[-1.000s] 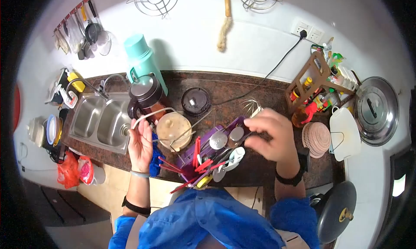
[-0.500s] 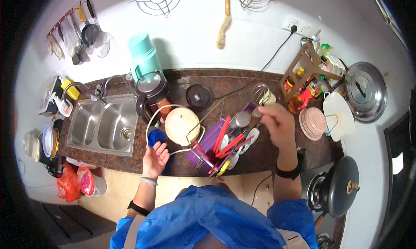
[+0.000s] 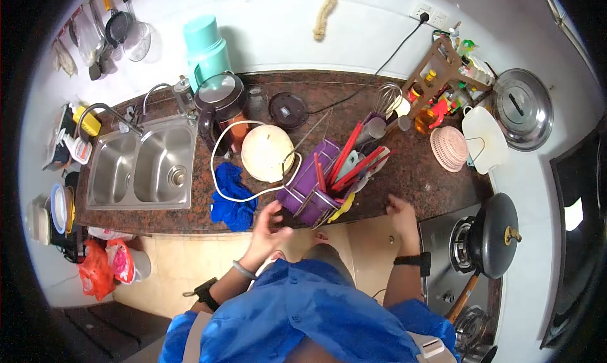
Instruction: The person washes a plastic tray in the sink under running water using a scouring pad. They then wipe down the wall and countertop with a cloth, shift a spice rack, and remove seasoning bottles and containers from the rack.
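Lying at nine o'clock from the purple rack (image 3: pixel 310 183), a blue cloth (image 3: pixel 234 195) is left untouched, while the left hand (image 3: pixel 269 232) has been brought nearer, between seven and eight o'clock, fingers wide, nothing seen held, contact unclear. The rack, packed with red utensils (image 3: pixel 346 151), is set near the counter (image 3: pixel 436 192) front edge. Over at four o'clock, the right hand (image 3: pixel 404 219) has been dropped from the rack's far end, fingers curled, gap cannot be told; handling seems paused.
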The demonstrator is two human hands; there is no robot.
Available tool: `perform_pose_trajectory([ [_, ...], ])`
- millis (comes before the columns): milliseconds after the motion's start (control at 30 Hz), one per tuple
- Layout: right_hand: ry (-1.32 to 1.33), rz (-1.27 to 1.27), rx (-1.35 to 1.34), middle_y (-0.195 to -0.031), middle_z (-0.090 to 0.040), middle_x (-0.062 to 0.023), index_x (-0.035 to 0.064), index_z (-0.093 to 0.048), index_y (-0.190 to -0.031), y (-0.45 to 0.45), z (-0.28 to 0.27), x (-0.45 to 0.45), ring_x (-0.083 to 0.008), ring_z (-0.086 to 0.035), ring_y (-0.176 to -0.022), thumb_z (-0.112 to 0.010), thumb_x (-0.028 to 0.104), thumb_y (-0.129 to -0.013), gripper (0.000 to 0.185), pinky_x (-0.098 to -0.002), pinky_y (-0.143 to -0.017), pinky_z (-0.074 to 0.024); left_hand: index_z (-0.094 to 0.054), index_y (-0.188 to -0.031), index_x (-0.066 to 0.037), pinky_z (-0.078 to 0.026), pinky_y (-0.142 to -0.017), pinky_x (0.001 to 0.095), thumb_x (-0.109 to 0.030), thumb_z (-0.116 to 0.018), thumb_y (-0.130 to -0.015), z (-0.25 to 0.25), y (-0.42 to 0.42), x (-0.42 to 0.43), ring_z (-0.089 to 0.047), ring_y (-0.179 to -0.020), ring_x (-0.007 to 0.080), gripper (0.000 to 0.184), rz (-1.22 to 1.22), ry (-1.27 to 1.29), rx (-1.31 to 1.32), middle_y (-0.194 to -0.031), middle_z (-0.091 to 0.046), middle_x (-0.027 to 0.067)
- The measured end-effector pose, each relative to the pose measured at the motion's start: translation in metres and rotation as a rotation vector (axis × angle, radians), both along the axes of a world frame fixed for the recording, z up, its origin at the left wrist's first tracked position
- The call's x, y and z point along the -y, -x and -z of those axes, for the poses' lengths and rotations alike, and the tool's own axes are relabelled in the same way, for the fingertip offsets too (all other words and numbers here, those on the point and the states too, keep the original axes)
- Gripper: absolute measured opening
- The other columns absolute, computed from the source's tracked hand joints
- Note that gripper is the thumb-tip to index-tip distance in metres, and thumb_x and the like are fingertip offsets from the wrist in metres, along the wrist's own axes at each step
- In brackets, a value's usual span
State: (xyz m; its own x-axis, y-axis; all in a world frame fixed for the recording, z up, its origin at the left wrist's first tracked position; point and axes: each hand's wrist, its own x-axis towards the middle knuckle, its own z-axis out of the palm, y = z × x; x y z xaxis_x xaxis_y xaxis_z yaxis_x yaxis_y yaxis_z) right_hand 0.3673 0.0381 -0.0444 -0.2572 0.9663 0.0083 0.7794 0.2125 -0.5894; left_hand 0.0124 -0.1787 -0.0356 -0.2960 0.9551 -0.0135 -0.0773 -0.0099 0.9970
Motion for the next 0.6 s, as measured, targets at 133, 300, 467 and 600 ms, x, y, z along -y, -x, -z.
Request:
perform_pose_trajectory([
  [133,-0.018,-0.03,-0.57,-0.115,-0.064,-0.0101,0.0031,-0.06,-0.121,0.052,-0.049,-0.069,-0.0214,-0.059,-0.102,-0.054,0.032,-0.095,0.04,-0.032,-0.089,-0.0447,-0.02,-0.144,0.001,-0.028,-0.108,0.0483,-0.027,-0.085,-0.066,-0.044,-0.045,-0.024,-0.035,-0.129,0.0386,0.106,0.054,-0.062,-0.602,-0.141,-0.033,0.0245],
  [300,0.281,-0.211,-1.258,-0.104,-0.064,-0.0012,0.0054,-0.061,-0.12,0.106,-0.06,-0.138,-0.017,-0.054,-0.101,-0.045,0.04,-0.099,0.043,-0.0315,-0.092,-0.041,-0.02,-0.142,0.0,-0.03,-0.104,0.0489,-0.029,-0.083,-0.068,-0.03,-0.074,-0.051,-0.036,-0.129,0.0386,0.101,-0.142,0.04,-0.534,-0.137,-0.036,0.0232],
  [467,0.041,-0.596,-0.645,-0.124,-0.056,-0.0036,0.0099,-0.052,-0.124,0.074,-0.036,-0.198,-0.0211,-0.049,-0.12,-0.035,0.049,-0.099,0.049,-0.042,-0.105,-0.0372,-0.025,-0.141,-0.003,-0.032,-0.103,0.0475,-0.024,-0.08,-0.072,-0.033,-0.072,-0.082,-0.042,-0.125,0.036,0.091,-0.117,0.016,-0.577,-0.134,-0.04,0.0202],
  [600,0.399,-0.397,-1.0,-0.124,-0.056,-0.0041,0.0099,-0.052,-0.125,0.055,-0.032,-0.207,-0.0219,-0.049,-0.121,-0.038,0.05,-0.097,0.051,-0.0428,-0.105,-0.0369,-0.03,-0.14,-0.005,-0.032,-0.105,0.045,-0.028,-0.083,-0.068,-0.025,-0.053,-0.102,-0.044,-0.123,0.0366,0.093,-0.016,-0.051,-0.414,-0.132,-0.043,0.0188],
])
